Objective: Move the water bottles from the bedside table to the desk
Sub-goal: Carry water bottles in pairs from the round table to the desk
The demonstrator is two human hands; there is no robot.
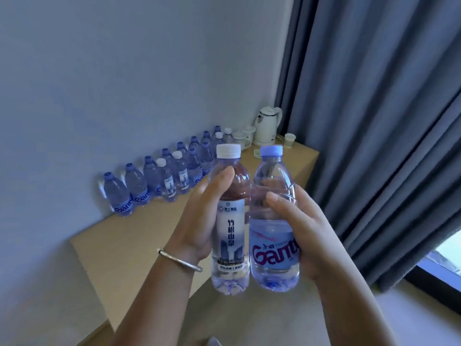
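Left hand [199, 221]: fingers wrapped round the white-capped bottle [230, 221], thumb laid up its front; fingertips behind it hidden. Right hand [299, 228]: fingers curled round the blue-capped bottle [274, 221], thumb across its shoulder; fingertips partly seen through the plastic. Both bottles upright, touching side by side, held in the air in front of the desk [119, 240]. Row of bottles [159, 178] on the desk along the wall; far end partly hidden behind the held pair. Kettle [268, 126] and cups [245, 136] at the desk's far corner. Bracelet [179, 259] on left wrist. Curtain [374, 121] right; window [444, 258] cut off.
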